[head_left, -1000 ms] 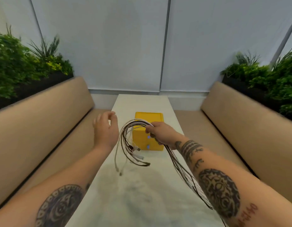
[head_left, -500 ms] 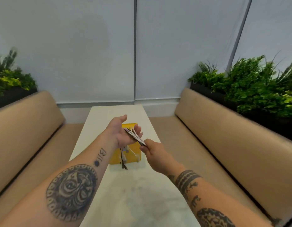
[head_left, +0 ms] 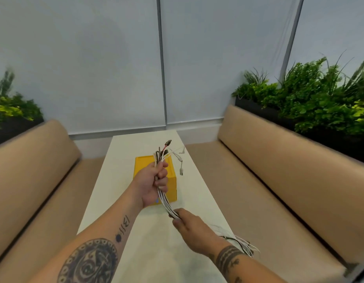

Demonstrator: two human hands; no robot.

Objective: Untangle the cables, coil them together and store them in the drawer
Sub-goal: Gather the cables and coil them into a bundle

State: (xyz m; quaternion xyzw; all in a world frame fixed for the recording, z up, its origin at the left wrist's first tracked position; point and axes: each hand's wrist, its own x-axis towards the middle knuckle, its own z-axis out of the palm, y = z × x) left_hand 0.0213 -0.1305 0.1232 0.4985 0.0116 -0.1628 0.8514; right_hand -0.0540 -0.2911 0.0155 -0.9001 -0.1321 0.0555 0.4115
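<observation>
The long white counter (head_left: 199, 193) carries the yellow drawer box (head_left: 144, 166) towards its far end. Above the box's near edge, the cables (head_left: 164, 199) run as one bundle between both hands. The left hand (head_left: 150, 183) has its fingers clenched round them just below the plugs (head_left: 181, 171), and the right hand (head_left: 190, 226) grasps them lower down. They look light, limp and probably slick, so all the strands are best gripped together, close to the ends.
</observation>
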